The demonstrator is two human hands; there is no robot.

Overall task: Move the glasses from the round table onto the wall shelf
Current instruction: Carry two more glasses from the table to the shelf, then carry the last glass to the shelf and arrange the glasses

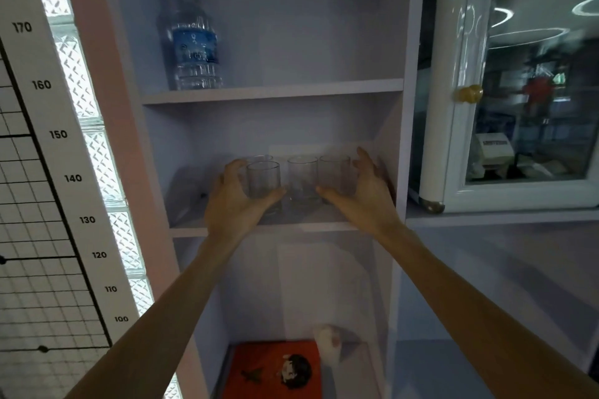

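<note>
The head view shows both bare forearms reaching up into the middle compartment of a pale lilac wall shelf [272, 92]. The left hand [235, 201] curls around the leftmost clear drinking glass [263, 179], fingers spread, thumb under its base; whether it grips is unclear. The right hand [363, 193] cups the rightmost clear glass [334, 173], fingers apart. A third clear glass [302, 176] stands between them, a fourth [261, 158] behind. Above stands a clear plastic water bottle [193, 42] with a blue label. Below lies an orange printed book [274, 369]. A white glass-door cabinet [518, 81] sits right; a numbered height chart [58, 134] hangs left.
</note>
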